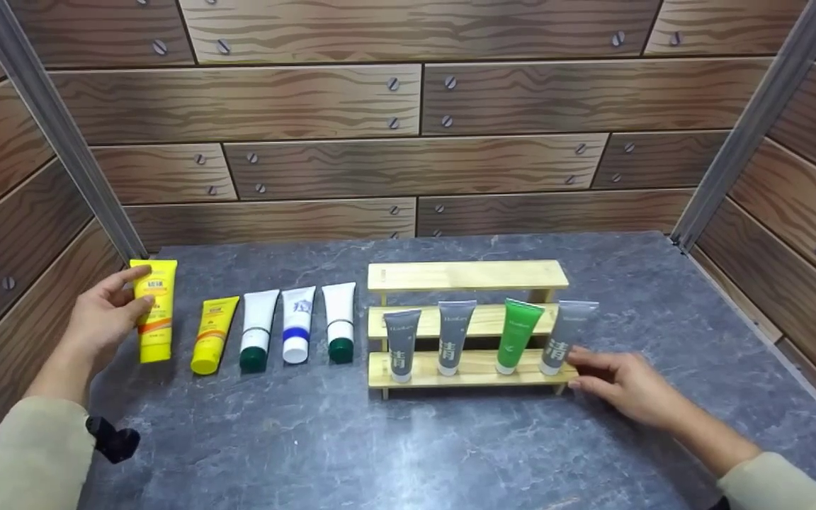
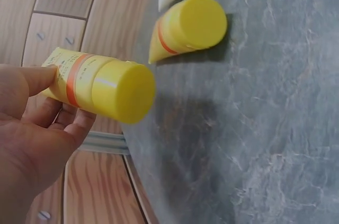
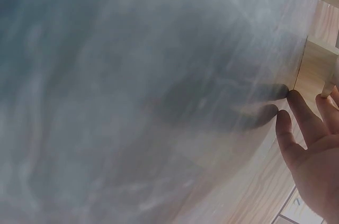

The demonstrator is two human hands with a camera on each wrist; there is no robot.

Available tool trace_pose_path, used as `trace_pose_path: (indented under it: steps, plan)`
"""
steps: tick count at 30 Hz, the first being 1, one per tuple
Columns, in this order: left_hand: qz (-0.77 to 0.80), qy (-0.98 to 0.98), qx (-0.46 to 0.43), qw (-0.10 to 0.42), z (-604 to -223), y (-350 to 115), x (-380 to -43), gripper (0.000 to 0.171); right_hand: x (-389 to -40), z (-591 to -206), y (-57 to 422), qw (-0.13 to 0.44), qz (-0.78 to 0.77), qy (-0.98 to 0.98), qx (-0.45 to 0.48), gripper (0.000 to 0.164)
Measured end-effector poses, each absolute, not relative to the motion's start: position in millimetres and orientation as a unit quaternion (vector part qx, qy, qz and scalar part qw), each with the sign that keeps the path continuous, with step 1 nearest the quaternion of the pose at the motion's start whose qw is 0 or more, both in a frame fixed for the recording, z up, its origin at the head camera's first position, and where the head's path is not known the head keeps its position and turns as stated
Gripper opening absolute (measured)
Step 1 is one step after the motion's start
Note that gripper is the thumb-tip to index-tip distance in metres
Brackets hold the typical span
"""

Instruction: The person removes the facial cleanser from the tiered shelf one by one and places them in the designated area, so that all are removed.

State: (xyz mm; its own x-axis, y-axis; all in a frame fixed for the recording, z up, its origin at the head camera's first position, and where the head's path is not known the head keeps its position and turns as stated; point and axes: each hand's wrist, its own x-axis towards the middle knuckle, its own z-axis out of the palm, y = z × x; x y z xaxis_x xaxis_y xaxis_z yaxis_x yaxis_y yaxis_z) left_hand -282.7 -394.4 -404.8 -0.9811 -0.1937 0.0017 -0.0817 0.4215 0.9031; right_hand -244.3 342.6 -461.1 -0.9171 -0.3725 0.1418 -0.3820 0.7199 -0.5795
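My left hand (image 1: 100, 315) pinches a yellow squeeze tube (image 1: 158, 312) between thumb and fingers, cap down. The left wrist view shows its yellow cap (image 2: 132, 92) raised off the table. To its right, a second yellow tube (image 1: 214, 336) stands on its cap. My right hand (image 1: 631, 386) touches the right end of a tiered wooden rack (image 1: 468, 275) with extended fingers. On the rack's lowest step stand three grey tubes (image 1: 456, 336) and a green tube (image 1: 519, 336). In the right wrist view, my fingertips (image 3: 293, 96) meet the rack's end near the tabletop.
Between the yellow tubes and the rack stand a white tube with a green cap (image 1: 258, 329), one with a blue band (image 1: 297, 319) and another green-capped white one (image 1: 339, 319). Wood-patterned panels (image 1: 408, 166) enclose the grey marbled table (image 1: 295, 439).
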Motion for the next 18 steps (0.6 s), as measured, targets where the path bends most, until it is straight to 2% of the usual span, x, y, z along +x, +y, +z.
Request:
trace_pose_path:
  steps: [18]
  plan:
    - [-0.529,-0.84,0.116,-0.013,-427,-396,-288,0.062,-246,-461,344,0.005,0.316,-0.926,0.205,0.049]
